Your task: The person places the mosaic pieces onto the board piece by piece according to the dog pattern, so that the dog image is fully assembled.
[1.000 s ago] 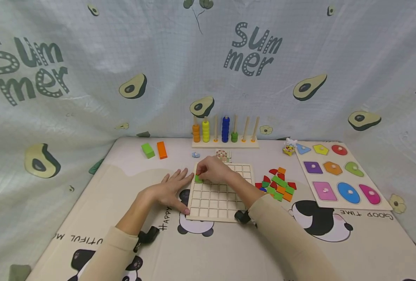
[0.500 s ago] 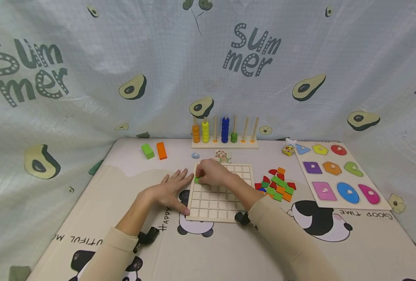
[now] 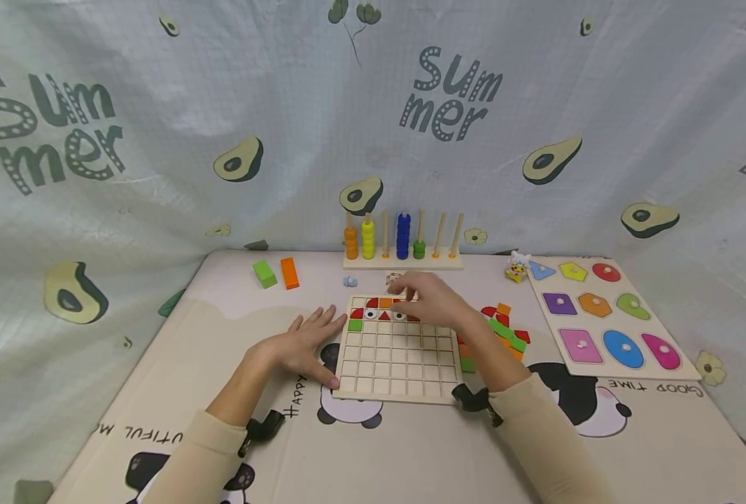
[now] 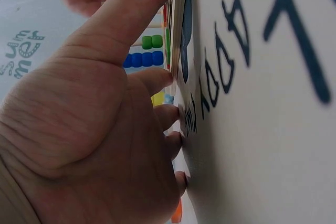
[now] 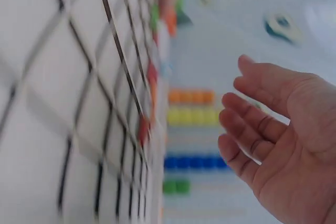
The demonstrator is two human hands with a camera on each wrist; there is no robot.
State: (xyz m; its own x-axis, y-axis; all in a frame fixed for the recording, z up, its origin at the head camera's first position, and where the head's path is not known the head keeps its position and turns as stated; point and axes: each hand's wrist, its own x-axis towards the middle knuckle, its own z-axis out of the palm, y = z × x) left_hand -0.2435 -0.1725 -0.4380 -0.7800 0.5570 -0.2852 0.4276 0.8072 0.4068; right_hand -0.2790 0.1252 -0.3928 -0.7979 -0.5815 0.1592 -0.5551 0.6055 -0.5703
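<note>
A pale wooden grid board (image 3: 385,360) lies in the middle of the table. Along its far rows sit red quarter-round tiles (image 3: 357,313), an orange tile (image 3: 385,303), round eye tiles (image 3: 370,314) and, at the left, a green square tile (image 3: 355,325). My left hand (image 3: 304,346) rests with fingers spread, thumb and fingertips at the board's left edge; the left wrist view shows its palm (image 4: 79,124). Raised over the board's far part, my right hand (image 3: 432,299) has loosely bent fingers and holds nothing, as the right wrist view of that hand (image 5: 283,135) confirms.
Loose colored tiles (image 3: 502,327) lie right of the board. Behind it stand a peg counter (image 3: 403,264), a picture card (image 3: 392,278) and a small blue toy (image 3: 350,281). Green (image 3: 264,274) and orange blocks (image 3: 290,273) lie back left; a figurine (image 3: 518,267) and knobbed shape puzzle (image 3: 659,365) sit right.
My right hand has let go of the green tile at the board's left, lifted and moved right, uncovering the tiles in the far rows. The left hand stays in place.
</note>
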